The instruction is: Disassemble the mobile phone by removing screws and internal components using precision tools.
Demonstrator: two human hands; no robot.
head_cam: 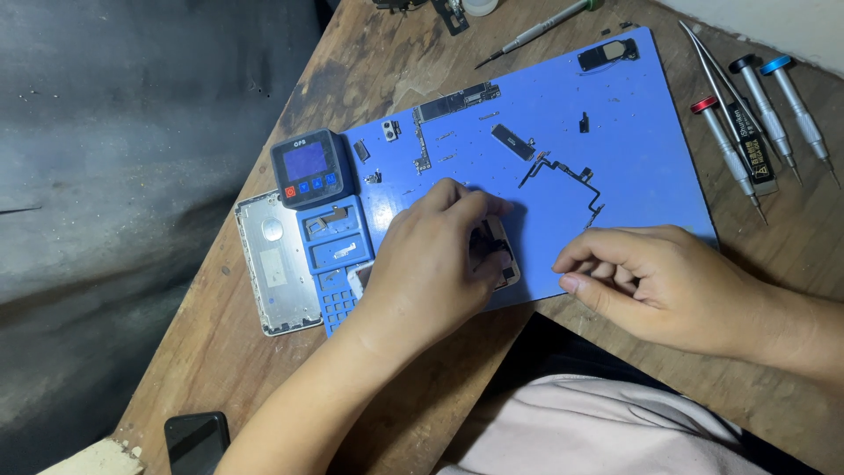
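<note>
In the middle of the frame the left hand (435, 259) lies on an opened phone (498, 255) at the near edge of a blue mat (633, 176), fingers curled over it and pressing it down, so most of the phone is hidden beneath the palm. The right hand (655, 277) rests just to the right of it on the mat's lower right edge, fingers curled loosely together with the thumb tucked under; whether it pinches anything cannot be told. Above the hands, a thin black cable strip (567, 180) lies on the mat, with a circuit board (453, 105) and small dark parts scattered toward the upper middle. At the left edge of the mat sits a small square device with a purple screen (308, 167), and beside it, on the wooden table (264, 387), a silver phone back (277, 264) lies flat. In the upper right, well apart from the hands, several screwdrivers (756, 114) and tweezers lie side by side. A dark phone (195, 440) sits at the lower left.
</note>
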